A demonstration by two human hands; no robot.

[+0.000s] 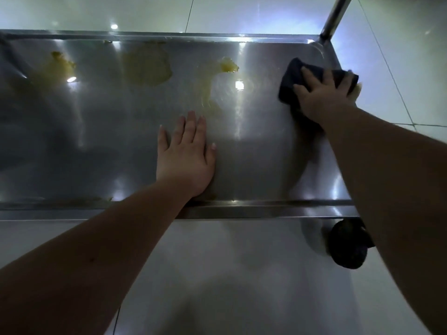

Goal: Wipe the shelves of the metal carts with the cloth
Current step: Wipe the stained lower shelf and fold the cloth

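Observation:
A stainless steel cart shelf fills the upper half of the view. My right hand presses a dark cloth flat onto the shelf near its far right corner. My left hand lies palm down on the bare metal near the front rim, fingers spread, holding nothing. Yellow smears mark the far side of the shelf: one at the left, a broad one in the middle, and a wet streak running down toward my left hand.
An upright steel post rises from the far right corner. A black caster wheel sits under the front right corner. Glossy white floor tiles surround the cart. A thin yellow streak lies along the front rim at left.

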